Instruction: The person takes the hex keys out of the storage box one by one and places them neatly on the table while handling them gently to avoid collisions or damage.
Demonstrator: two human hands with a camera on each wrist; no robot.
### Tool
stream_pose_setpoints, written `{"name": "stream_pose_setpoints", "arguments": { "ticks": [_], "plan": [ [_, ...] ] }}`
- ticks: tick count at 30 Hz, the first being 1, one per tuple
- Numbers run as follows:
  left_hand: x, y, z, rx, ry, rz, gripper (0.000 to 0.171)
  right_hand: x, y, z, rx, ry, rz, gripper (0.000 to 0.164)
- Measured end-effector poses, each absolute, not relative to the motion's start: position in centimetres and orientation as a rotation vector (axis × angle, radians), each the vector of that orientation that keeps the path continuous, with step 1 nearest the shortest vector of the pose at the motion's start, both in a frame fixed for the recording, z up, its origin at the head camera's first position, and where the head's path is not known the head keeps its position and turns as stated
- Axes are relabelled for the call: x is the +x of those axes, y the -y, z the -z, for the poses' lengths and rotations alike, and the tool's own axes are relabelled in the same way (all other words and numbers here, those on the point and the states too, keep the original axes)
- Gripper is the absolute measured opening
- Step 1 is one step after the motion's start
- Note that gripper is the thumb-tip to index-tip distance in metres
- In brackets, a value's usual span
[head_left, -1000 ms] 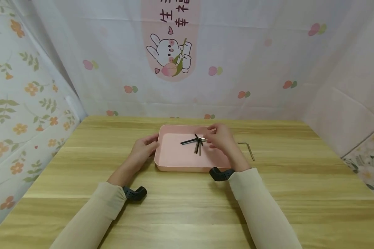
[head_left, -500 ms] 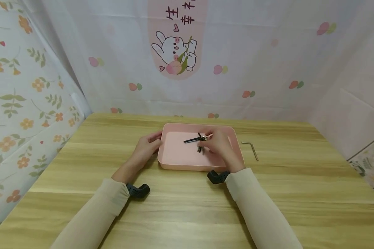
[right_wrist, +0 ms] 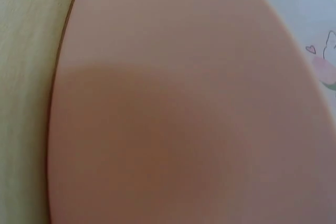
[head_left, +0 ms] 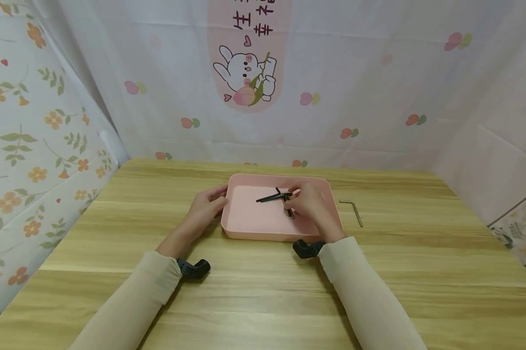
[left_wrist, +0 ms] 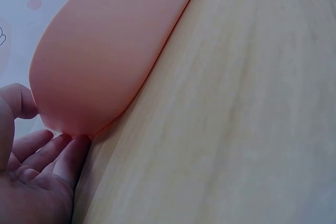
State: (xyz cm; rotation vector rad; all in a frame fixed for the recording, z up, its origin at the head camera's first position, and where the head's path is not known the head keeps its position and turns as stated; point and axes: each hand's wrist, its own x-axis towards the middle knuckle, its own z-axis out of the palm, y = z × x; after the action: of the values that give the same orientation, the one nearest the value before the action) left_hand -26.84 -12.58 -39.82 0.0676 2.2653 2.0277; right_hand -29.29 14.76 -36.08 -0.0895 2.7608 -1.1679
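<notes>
A shallow pink tray stands on the table with a small bunch of L-shaped hex keys in its right half, several of them black. My left hand holds the tray's left side. In the left wrist view, the thumb of that hand is at the rim and its fingertips are low against the outer wall. Inside the tray, my right hand pinches some of the hex keys, covering part of the bunch. The right wrist view is filled by the tray's outer wall; no hand shows there.
One brass-coloured hex key lies on the wooden table just right of the tray. A white printed curtain hangs behind the table, with a floral cloth on the left.
My right hand has come down onto the hex keys and its fingers have closed on some, whose lower ends have swung right. My left hand stays at the tray.
</notes>
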Motion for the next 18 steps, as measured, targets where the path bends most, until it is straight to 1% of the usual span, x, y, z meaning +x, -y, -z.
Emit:
{"name": "stream_pose_setpoints", "arguments": {
  "ticks": [5, 9, 16, 18],
  "plan": [
    [-26.9, 12.6, 40.0, 0.071, -2.277, -2.017, 0.055, -29.3, -14.9, 36.1, -0.098, -2.772, 1.132, 0.045],
    [-26.7, 12.5, 39.8, 0.078, -2.287, -2.009, 0.055, -29.0, -14.7, 36.1, -0.126, -2.840, 1.069, 0.040],
    [-26.7, 12.6, 39.7, 0.081, -2.287, -2.003, 0.055, -28.4, -14.3, 35.9, -0.282, -2.972, 0.967, 0.026],
    [-26.7, 12.6, 39.8, 0.083, -2.287, -2.005, 0.055, -28.3, -14.3, 35.7, -0.308, -3.032, 0.874, 0.023]
  ]
}}
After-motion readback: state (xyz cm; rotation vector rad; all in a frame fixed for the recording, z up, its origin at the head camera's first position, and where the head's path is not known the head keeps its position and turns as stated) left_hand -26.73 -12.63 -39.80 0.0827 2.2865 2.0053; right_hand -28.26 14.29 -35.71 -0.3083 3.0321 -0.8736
